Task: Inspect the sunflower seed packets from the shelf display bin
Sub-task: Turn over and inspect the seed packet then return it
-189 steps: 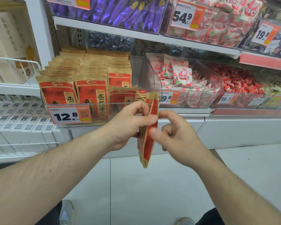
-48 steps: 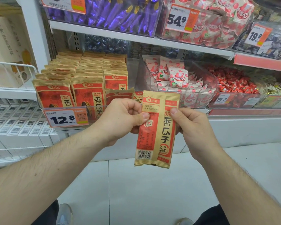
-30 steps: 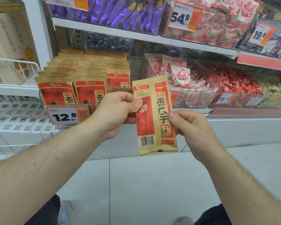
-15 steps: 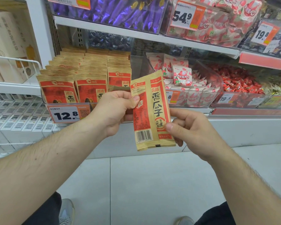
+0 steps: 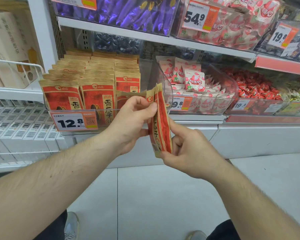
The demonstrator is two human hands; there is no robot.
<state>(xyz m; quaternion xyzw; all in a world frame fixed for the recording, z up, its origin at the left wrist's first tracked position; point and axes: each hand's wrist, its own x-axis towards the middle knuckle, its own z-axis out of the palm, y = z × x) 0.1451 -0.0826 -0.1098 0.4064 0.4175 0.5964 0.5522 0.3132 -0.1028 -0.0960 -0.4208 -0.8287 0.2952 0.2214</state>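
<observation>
I hold one red-and-tan sunflower seed packet (image 5: 160,125) upright in front of the shelf, turned nearly edge-on to me. My left hand (image 5: 131,123) pinches its upper part between thumb and fingers. My right hand (image 5: 189,153) pinches its lower right edge. Behind it the clear display bin (image 5: 104,110) holds rows of several matching packets (image 5: 97,94), with a 12.8 price tag (image 5: 74,121) on its front.
To the right stand clear bins of white-and-pink snack packs (image 5: 194,80) and red wrapped candies (image 5: 256,87). The upper shelf carries purple-wrapped sweets (image 5: 128,13). White boxes (image 5: 21,129) fill a wire rack at the left. Grey floor tiles lie below.
The packet has been turned from facing me flat to nearly edge-on. My right hand has slid down to its lower edge; my left hand stays near the top.
</observation>
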